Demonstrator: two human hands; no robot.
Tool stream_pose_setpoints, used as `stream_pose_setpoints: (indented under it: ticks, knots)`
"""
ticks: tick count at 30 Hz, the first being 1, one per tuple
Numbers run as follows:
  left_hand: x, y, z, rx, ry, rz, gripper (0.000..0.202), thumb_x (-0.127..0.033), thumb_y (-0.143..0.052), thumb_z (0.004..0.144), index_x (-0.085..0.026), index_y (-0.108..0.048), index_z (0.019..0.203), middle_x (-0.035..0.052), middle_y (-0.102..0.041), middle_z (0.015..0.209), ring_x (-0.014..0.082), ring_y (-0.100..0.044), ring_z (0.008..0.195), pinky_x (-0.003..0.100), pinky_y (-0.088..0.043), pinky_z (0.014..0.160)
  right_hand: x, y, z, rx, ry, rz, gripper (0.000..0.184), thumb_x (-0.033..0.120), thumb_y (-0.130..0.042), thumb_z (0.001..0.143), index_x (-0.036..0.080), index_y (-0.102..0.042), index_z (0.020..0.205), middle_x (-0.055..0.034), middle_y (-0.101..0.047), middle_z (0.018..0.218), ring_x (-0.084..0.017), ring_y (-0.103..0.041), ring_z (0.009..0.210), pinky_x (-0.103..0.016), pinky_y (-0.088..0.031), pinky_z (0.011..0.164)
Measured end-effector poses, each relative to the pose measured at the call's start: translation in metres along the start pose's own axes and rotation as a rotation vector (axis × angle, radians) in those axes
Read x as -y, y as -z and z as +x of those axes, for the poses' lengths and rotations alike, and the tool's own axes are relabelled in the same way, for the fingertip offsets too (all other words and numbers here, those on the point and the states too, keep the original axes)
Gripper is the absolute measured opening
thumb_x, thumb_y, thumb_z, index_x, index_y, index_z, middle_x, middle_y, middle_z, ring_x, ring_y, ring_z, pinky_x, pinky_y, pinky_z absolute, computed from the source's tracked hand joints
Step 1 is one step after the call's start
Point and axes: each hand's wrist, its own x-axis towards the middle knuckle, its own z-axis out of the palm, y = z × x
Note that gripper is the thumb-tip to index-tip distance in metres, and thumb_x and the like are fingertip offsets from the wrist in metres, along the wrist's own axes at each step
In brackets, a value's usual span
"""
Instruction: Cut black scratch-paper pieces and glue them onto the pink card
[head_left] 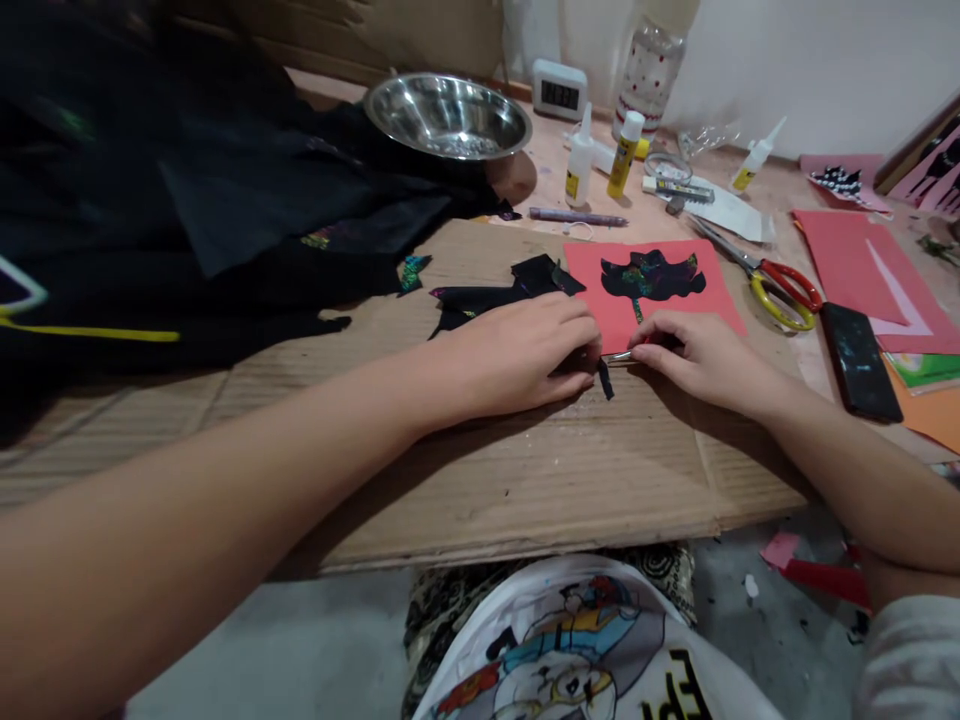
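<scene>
My left hand [536, 355] rests low over the cardboard, its fingers curled and closed at a narrow black strip [606, 381] that hangs out below them. From the right, my right hand [697, 355] pinches a thin silvery metal tool [621, 356], whose tip reaches the strip beside my left fingers. The tool's exact kind is hard to make out. Just beyond both hands lies a red card [724, 295] bearing a black, wavy-edged cutout [664, 278] with shiny green flecks and a short stem. Black fabric scraps [487, 298] lie behind my left hand.
A large heap of black fabric [247, 190] covers the left side. Behind stand a steel bowl [450, 115], a digital clock [559, 90], a glue bottle [578, 170] and a glue stick [625, 155]. Scissors [780, 290], a black phone [861, 360] and red paper [847, 260] lie right.
</scene>
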Motion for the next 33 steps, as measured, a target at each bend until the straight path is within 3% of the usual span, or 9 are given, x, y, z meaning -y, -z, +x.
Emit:
stream_pose_setpoints:
  ticks: [12, 20, 27, 33]
  knots:
    - [-0.002, 0.002, 0.000, -0.003, -0.012, 0.000, 0.016, -0.025, -0.058, 0.094, -0.016, -0.065, 0.105, 0.0092, -0.067, 0.109, 0.0234, -0.061, 0.101, 0.032, -0.045, 0.092, 0.007, -0.006, 0.002, 0.050, 0.036, 0.085, 0.012, 0.028, -0.064, 0.093, 0.019, -0.071, 0.090, -0.0048, -0.077, 0.087, -0.020, -0.068, 0.080, -0.030, -0.046, 0.072]
    - [0.001, 0.006, 0.001, -0.005, 0.046, -0.164, 0.026, -0.037, -0.061, 0.095, -0.017, -0.070, 0.110, 0.0091, -0.072, 0.109, 0.0244, -0.064, 0.102, 0.033, -0.045, 0.088, 0.003, -0.004, -0.001, -0.061, 0.082, 0.240, 0.013, 0.029, -0.062, 0.091, 0.020, -0.067, 0.083, -0.0025, -0.073, 0.081, -0.019, -0.065, 0.075, -0.030, -0.045, 0.071]
    - [-0.002, 0.003, 0.003, -0.178, 0.161, -0.438, 0.031, -0.047, -0.062, 0.092, -0.018, -0.074, 0.094, 0.0051, -0.076, 0.090, 0.0204, -0.066, 0.086, 0.030, -0.045, 0.078, 0.009, -0.001, -0.007, -0.163, 0.164, 0.179, 0.011, 0.026, -0.061, 0.093, 0.020, -0.067, 0.085, -0.0025, -0.073, 0.081, -0.017, -0.062, 0.071, -0.028, -0.044, 0.067]
    - [-0.008, -0.001, 0.004, -0.178, 0.188, -0.515, 0.028, -0.041, -0.054, 0.093, -0.019, -0.068, 0.083, 0.0033, -0.073, 0.081, 0.0178, -0.064, 0.076, 0.029, -0.043, 0.070, 0.013, -0.005, -0.010, -0.151, 0.193, 0.086, 0.013, 0.023, -0.059, 0.097, 0.019, -0.070, 0.092, -0.0051, -0.075, 0.086, -0.018, -0.066, 0.075, -0.029, -0.046, 0.069]
